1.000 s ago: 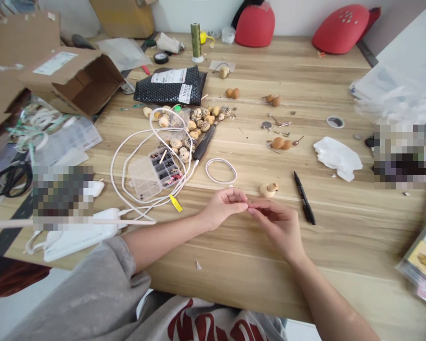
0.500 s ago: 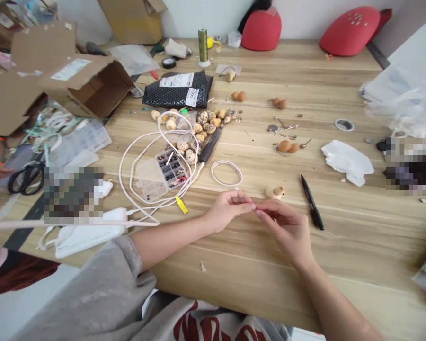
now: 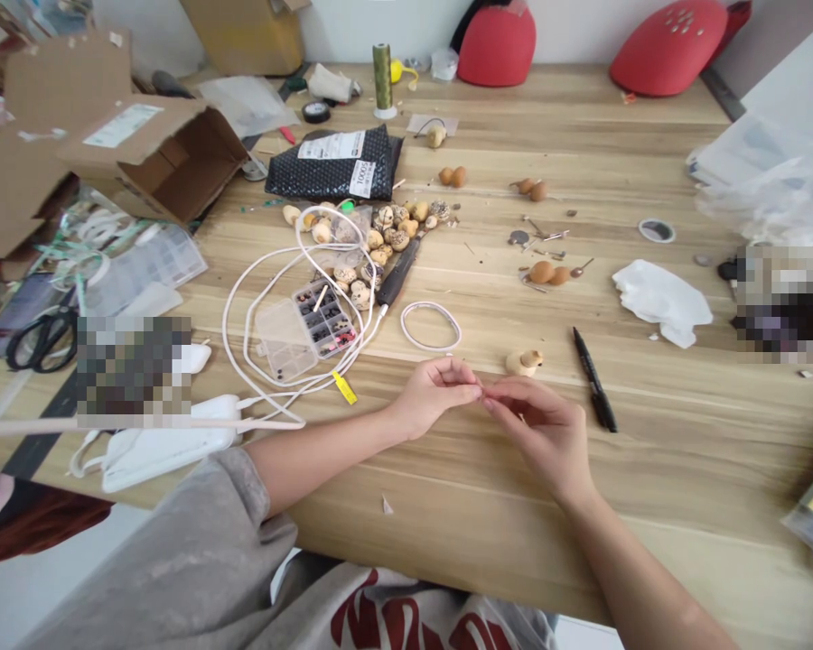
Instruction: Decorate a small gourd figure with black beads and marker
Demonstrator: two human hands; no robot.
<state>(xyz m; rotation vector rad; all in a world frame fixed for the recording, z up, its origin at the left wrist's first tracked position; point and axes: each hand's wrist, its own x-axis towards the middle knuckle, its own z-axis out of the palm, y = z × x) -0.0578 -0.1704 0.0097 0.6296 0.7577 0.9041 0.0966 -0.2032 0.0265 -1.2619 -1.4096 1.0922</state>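
My left hand (image 3: 437, 394) and my right hand (image 3: 546, 429) meet fingertip to fingertip above the wooden table (image 3: 488, 542). Both are closed in a pinch, and whatever sits between the fingertips is too small or too hidden to name. Just beyond my right hand lies a small pale gourd (image 3: 525, 363) with a brownish tip. A black marker pen (image 3: 594, 379) rests to the right of that hand. Beyond my left hand there is a pale ring-shaped band (image 3: 431, 347) on the tabletop.
A compartment box (image 3: 326, 320) of small dark parts stands open inside a looped white cable (image 3: 227, 316). Behind it are several spotted gourds (image 3: 383, 239) and a dark pen-shaped tool (image 3: 398, 275). Brown gourds (image 3: 546, 272), a tape roll (image 3: 656, 231) and crumpled white paper (image 3: 662, 302) lie farther right.
The view has shifted slightly, so the objects sit a little differently in the picture. My hands keep the same fingertip-to-fingertip pinch. Another person's hand at the far left edge is no longer seen.
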